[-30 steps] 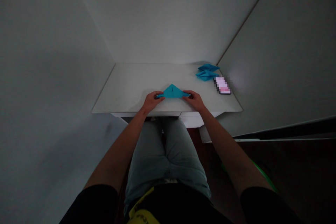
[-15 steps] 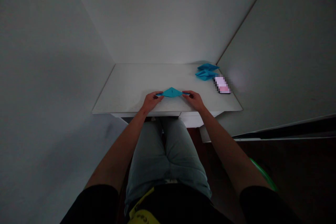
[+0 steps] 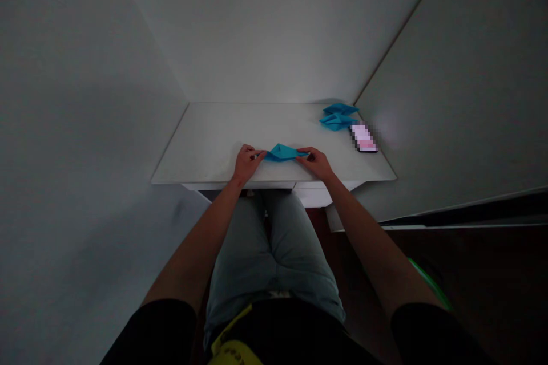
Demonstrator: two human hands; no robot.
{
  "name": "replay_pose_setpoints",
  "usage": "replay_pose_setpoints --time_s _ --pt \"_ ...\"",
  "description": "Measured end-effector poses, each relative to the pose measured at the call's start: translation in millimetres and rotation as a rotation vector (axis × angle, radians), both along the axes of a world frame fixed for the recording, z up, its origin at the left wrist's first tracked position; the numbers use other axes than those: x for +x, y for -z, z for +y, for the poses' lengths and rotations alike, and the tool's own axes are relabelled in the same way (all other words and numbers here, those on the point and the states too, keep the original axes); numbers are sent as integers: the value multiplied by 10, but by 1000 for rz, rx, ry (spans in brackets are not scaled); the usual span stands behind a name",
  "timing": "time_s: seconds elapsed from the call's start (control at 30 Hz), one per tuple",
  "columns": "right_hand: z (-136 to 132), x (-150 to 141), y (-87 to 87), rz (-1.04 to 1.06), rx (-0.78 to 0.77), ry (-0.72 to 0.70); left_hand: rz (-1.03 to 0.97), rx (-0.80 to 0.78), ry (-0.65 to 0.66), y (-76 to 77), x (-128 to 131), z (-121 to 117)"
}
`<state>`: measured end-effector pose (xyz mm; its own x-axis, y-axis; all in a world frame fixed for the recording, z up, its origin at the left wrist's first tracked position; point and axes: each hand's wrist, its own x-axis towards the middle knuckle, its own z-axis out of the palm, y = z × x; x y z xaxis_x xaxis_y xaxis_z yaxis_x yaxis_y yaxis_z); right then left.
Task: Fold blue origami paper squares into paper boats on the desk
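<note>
A folded blue paper piece (image 3: 281,152) lies low over the near part of a white desk (image 3: 214,137). My left hand (image 3: 246,162) pinches its left tip and my right hand (image 3: 315,162) pinches its right tip. The paper now looks like a flat, long boat shape with a small opening at the top. Both hands rest on the desk surface close to its front edge.
Two finished blue folded papers (image 3: 338,117) lie at the desk's back right corner, beside a phone (image 3: 363,138) with a lit screen. White walls close in on the left, back and right. My legs are under the desk edge.
The blue paper stood as a tall triangle a second ago; it has been pulled sideways and flattened into a low, long shape. Both hands stay at its tips.
</note>
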<state>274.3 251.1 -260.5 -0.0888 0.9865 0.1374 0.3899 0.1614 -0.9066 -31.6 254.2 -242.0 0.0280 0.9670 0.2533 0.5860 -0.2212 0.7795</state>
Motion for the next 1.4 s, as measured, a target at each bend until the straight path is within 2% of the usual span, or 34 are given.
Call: replay_pose_setpoints --time_s 0.2,0.33,0.53,0.87,0.97,1.17,1.33,1.4 --pt "20 -11 34 -44 38 21 47 32 79 -47 29 -79" --pt "10 -22 22 -86 43 61 91 70 44 -57 61 -111" --pt "-3 -41 8 -103 42 39 128 122 -11 -75 92 -143" --pt "-12 -58 -54 -10 91 90 224 7 203 -47 140 -190" --pt "-47 -66 -79 -41 79 89 216 -8 229 -48 131 -181" --pt "-112 -104 -101 -113 153 -50 249 9 249 -96 129 -175" --pt "-131 -149 -117 -379 298 -260 287 50 302 -115 138 -174" --pt "-116 -147 -101 -463 365 -318 292 56 268 -114 142 -175"
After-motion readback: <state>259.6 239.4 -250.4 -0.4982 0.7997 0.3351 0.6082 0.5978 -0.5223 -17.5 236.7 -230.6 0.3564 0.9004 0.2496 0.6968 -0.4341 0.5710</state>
